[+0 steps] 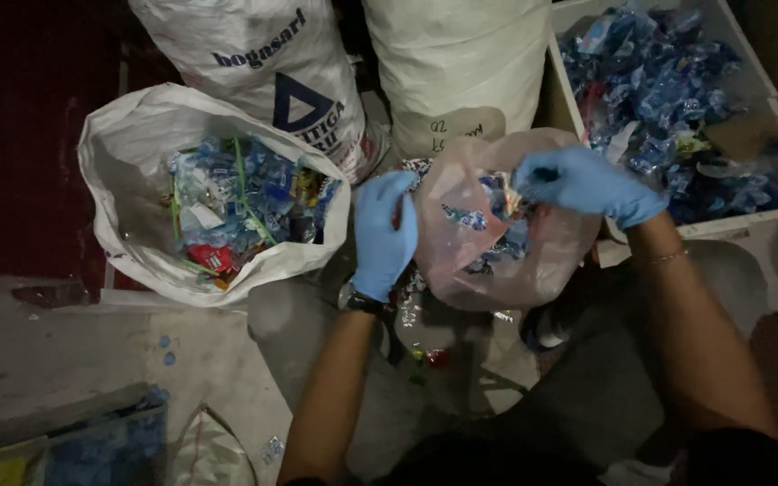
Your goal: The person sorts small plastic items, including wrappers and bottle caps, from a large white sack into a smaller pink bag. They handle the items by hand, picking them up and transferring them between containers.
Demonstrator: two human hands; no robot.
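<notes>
Plastic bag point(497, 243) of wrappers, gripped at its rim by left hand point(384, 236) and right hand point(584, 184); thin film might tear, spilling onto the floor point(92, 351).

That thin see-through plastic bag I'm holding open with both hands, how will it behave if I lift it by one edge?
The plastic bag looks thin and crumpled, so it would probably sag and fold. It holds only a few wrappers, so it is likely light. Gripped by the left hand alone, without the right hand, its mouth may droop and spill.
</notes>
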